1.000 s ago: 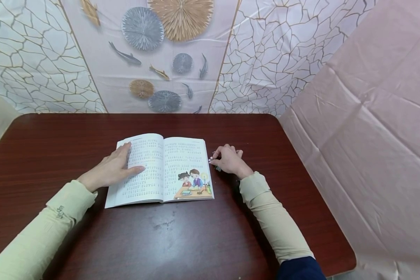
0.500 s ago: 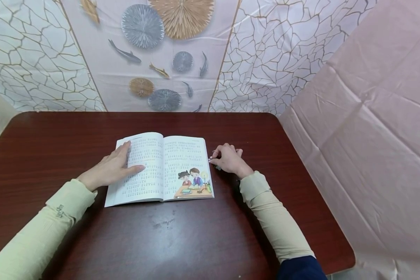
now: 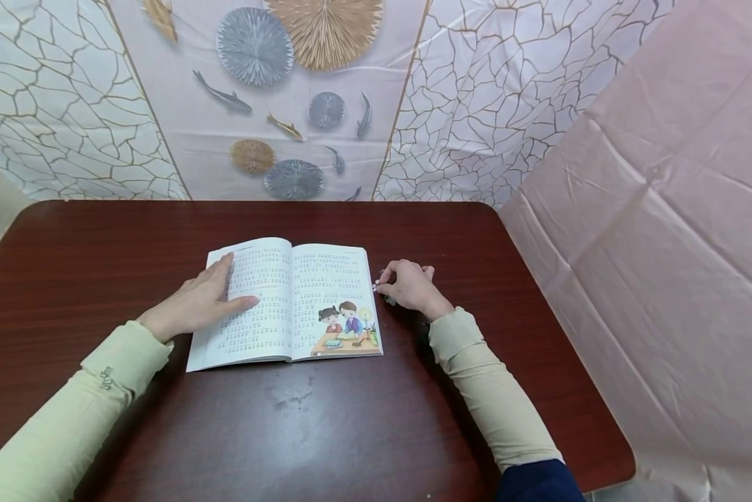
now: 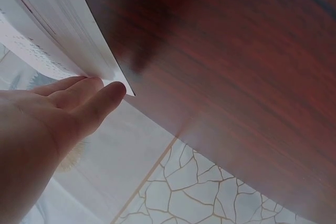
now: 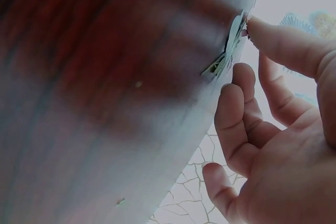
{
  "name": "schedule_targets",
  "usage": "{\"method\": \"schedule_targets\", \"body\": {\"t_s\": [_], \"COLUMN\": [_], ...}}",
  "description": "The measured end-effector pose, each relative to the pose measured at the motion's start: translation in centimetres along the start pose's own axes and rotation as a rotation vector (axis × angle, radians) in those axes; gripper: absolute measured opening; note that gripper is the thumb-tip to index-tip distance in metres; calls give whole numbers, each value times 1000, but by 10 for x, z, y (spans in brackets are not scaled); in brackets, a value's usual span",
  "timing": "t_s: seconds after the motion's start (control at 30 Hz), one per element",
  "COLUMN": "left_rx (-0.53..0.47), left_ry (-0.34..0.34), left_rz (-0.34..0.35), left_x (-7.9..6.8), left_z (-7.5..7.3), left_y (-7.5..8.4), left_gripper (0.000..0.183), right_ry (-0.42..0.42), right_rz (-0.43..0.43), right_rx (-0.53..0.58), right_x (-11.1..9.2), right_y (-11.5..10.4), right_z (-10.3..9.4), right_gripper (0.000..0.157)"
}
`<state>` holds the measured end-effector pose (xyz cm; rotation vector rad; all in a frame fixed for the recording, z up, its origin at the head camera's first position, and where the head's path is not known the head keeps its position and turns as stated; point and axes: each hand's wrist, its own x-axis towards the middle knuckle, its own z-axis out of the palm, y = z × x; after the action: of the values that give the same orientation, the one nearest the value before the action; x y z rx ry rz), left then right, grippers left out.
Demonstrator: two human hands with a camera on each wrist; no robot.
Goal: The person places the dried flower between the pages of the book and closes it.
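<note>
An open book (image 3: 327,275) lies on the dark red-brown table, with printed text and a picture of two figures at its lower right. My left hand (image 3: 194,307) rests on the left page, fingers straight and thumb spread over the text. In the left wrist view its fingers (image 4: 102,103) lie at the book's corner. Just beside the right page's edge, my right hand (image 3: 413,287) pinches a small whitish piece between thumb and index finger. Thin flat pale-green and white pieces (image 5: 231,45) show by those fingertips in the right wrist view; their kind is unclear.
The wooden table (image 3: 275,432) reaches back to a patterned cloth (image 3: 313,160) with fish and round designs. A pinkish cloth (image 3: 664,230) hangs along the right side. A tiny pale speck (image 5: 121,202) lies on the tabletop.
The head view has shifted very slightly. Both hands and the book stay in place.
</note>
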<state>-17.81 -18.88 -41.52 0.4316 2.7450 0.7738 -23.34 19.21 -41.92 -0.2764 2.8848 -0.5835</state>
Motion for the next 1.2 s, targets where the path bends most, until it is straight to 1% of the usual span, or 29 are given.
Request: {"method": "schedule_targets", "body": {"t_s": [0.43,0.77,0.93,1.2], "left_rx": [3,-1,-1,1], "left_ry": [-1,-5,-4,-3], "left_rz": [3,-8,-8,-6], "left_x": [0,-1,-1,-1], "left_z": [0,-1,-1,-1], "left_y": [1,2,3,3], "left_gripper": [110,110,109,110], "right_ry": [18,51,48,31], "right_rz": [-29,-100,-122,-142], "right_rx": [61,143,183,217], "right_x": [-1,-5,-7,-8], "right_y": [-2,-8,-11,-17], "right_z": [-4,-6,-7,-8], "right_gripper": [14,14,13,10]}}
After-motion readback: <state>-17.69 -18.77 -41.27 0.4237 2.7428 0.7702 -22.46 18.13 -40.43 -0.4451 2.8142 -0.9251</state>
